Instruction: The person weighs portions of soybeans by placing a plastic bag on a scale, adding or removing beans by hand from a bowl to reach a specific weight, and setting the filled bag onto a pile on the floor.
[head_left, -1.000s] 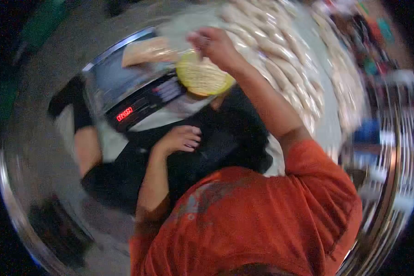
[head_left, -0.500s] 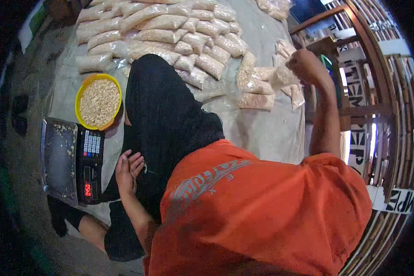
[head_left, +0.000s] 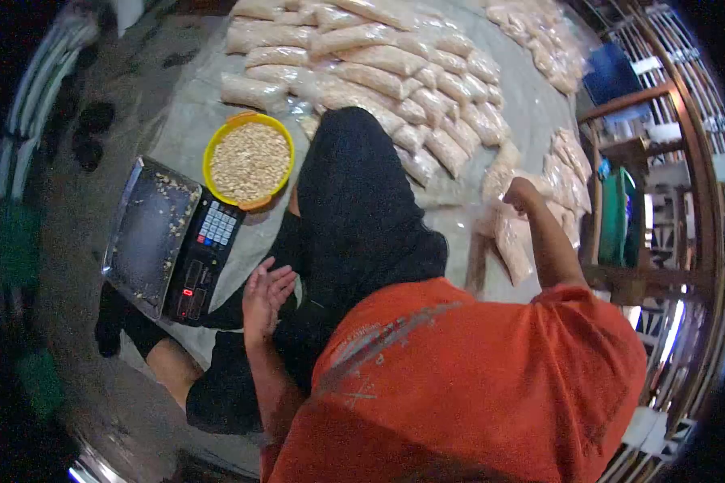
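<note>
A: Left grip?
B: We log the left hand (head_left: 264, 296) with fingers apart, resting on the leg near the scale (head_left: 169, 237).
A: Right?
B: Right hand (head_left: 522, 195) curled among the bags (head_left: 509, 245) on the mat (head_left: 532, 113). It is blurred, so we cannot tell if its grip clamps one.

looks like a small home packing spot on the floor, rows of clear plastic bags filled with pale grain (head_left: 379, 56) on a grey tarp (head_left: 532, 105), black digital weighing scale with steel tray (head_left: 165, 237), round yellow plastic bowl of grain (head_left: 248, 161), wooden shelf frame (head_left: 644, 185) alongside
</note>
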